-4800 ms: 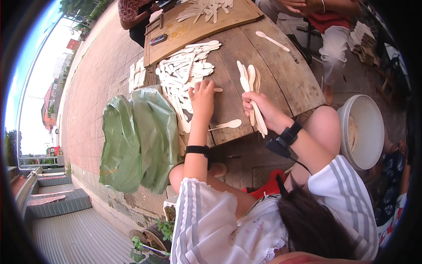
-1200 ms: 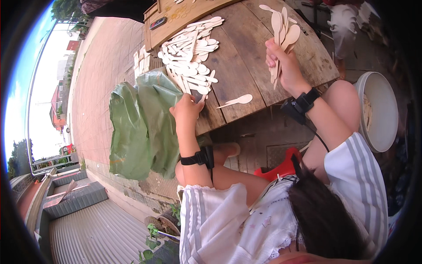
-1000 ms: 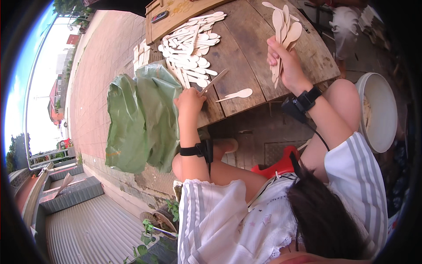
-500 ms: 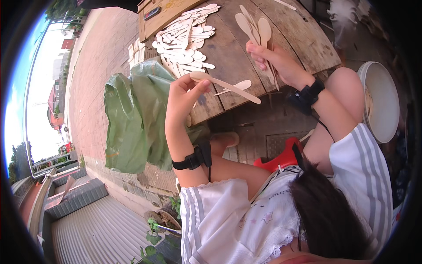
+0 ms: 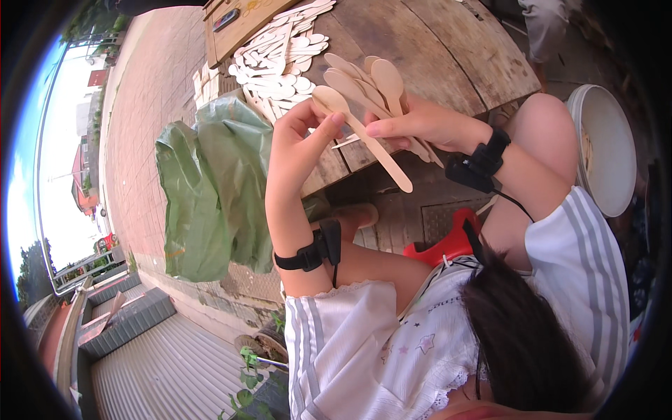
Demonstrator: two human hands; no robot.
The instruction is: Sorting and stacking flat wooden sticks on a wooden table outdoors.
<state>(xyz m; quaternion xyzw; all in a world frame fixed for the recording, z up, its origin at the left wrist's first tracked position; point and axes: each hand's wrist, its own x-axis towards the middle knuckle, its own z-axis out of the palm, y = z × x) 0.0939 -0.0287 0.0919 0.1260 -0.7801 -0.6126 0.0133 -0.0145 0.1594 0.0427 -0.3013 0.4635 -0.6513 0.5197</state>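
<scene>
Between thumb and fingers, my left hand (image 5: 301,140) pinches a single wooden spoon (image 5: 383,155), its bowl up by the fingertips and its handle slanting down to the right. My right hand (image 5: 434,126) is closed round a bunch of wooden spoons (image 5: 389,80), their bowls fanned out toward the far side. The right thumb reaches close to the single spoon's handle; whether it touches cannot be made out. Beyond my left hand, a heap of loose wooden spoons (image 5: 280,59) covers the left part of the wooden table (image 5: 434,42).
A wooden board (image 5: 245,24) with a small dark object (image 5: 226,19) lies at the table's far left. Green plastic sheeting (image 5: 203,189) hangs by the near left corner. To the right stands a white bucket (image 5: 607,150). Something red (image 5: 448,238) sits between my legs.
My right hand has come left and nearer with its bunch, right up to my left hand. The single spoon in my left hand has turned more steeply downward.
</scene>
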